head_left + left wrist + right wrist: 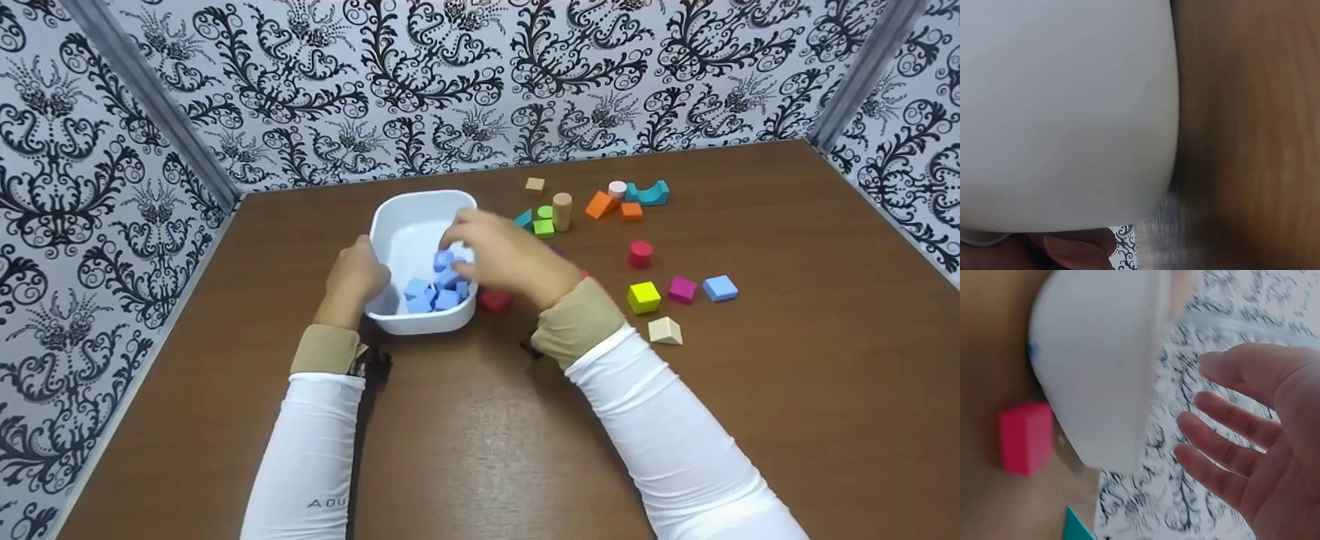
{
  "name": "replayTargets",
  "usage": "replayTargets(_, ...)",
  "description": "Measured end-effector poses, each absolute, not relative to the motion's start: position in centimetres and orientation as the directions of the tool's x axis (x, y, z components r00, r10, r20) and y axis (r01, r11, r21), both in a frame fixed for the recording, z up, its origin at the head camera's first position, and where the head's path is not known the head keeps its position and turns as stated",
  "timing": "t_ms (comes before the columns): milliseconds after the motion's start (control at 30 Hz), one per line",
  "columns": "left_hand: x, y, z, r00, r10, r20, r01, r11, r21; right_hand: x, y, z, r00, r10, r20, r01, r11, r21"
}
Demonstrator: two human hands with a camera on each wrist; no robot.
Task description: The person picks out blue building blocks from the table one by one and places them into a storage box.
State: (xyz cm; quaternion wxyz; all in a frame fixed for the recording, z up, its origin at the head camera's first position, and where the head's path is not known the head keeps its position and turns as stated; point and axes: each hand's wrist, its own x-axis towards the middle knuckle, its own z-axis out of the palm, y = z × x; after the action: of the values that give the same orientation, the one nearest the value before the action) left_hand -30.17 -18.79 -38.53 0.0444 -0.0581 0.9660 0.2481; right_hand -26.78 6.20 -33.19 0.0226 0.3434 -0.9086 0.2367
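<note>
A white plastic bin [420, 324] stands on the table, with several blue blocks [447, 300] lying in its near right part. On the bin's left side, my left hand [355, 276] grips the rim; in the left wrist view the bin's wall [1067, 112] fills much of the picture, with fingertips [1072, 250] below it. Over the bin's right rim reaches my right hand [499, 251], just above a blue cube [443, 260]. Its fingers are spread and slightly bent in the right wrist view, with nothing between them. A red block [1026, 439] sits beside the bin's right wall.
Right of the bin lie a yellow cube [643, 298], magenta cube [682, 290], blue block [720, 288], cream wedge [665, 331] and red cylinder [640, 255]. Farther back are a wooden cylinder [562, 211], orange blocks [601, 205] and a teal arch [651, 193]. Patterned walls [450, 82] border the table.
</note>
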Motion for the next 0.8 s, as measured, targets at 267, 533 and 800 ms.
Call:
replayTargets(267, -30.1, -18.9, -38.4, -0.99, -0.086, -0.116, -0.132, 0.867, 0.481, -27.5, 10.8, -31.8, -0.816, -0.525, 0.241, -0.575, 0.692, -0.437)
replayTargets(533, -30.4, -19.0, -38.6, -0.989, -0.087, -0.122, -0.135, 0.871, 0.473, -27.8, 15.8, -31.4, -0.859, -0.455, 0.236, -0.51, 0.718, -0.474)
replayTargets(800, -30.3, -19.1, -38.5, -0.989, -0.078, -0.123, -0.128, 0.869, 0.477, -28.0, 21.6, -30.5, -0.9, -0.387, 0.201, -0.436, 0.788, -0.435)
